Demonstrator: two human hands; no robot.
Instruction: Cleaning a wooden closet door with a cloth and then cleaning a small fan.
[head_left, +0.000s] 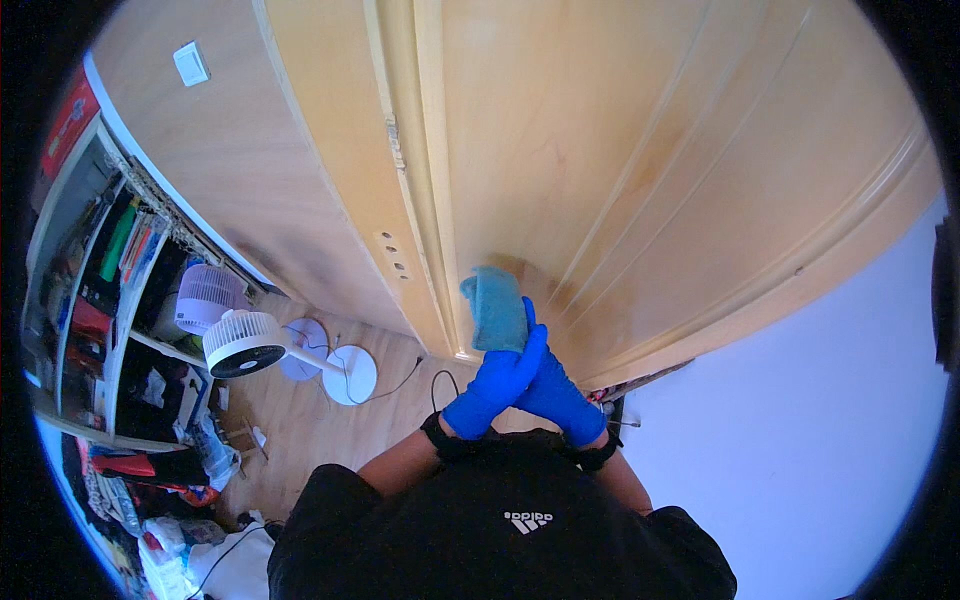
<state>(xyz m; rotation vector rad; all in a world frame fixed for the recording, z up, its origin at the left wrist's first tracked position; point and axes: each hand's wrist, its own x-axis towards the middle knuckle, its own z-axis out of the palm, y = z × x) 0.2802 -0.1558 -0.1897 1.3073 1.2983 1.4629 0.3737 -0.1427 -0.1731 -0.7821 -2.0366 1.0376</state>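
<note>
A folded teal cloth (496, 309) lies against the lower part of a varnished wooden panel (540, 187), beside its raised vertical molding. Both my hands wear blue rubber gloves and meet just below the cloth. My left hand (504, 381), on the picture's left side, has its wrist at the lower left and its fingers across the other hand. My right hand (559, 390) comes from the lower right and its fingers reach behind the cloth. Which hand grips the cloth is hard to tell, as the gloves overlap.
A white pedestal fan (246, 346) stands on the wood floor (300, 442) at left, with a lilac fan (206, 298) behind it. Cables lie on the floor. A cluttered shelf unit (124, 330) is farther left. A white light switch (191, 64) is on the wood-covered wall.
</note>
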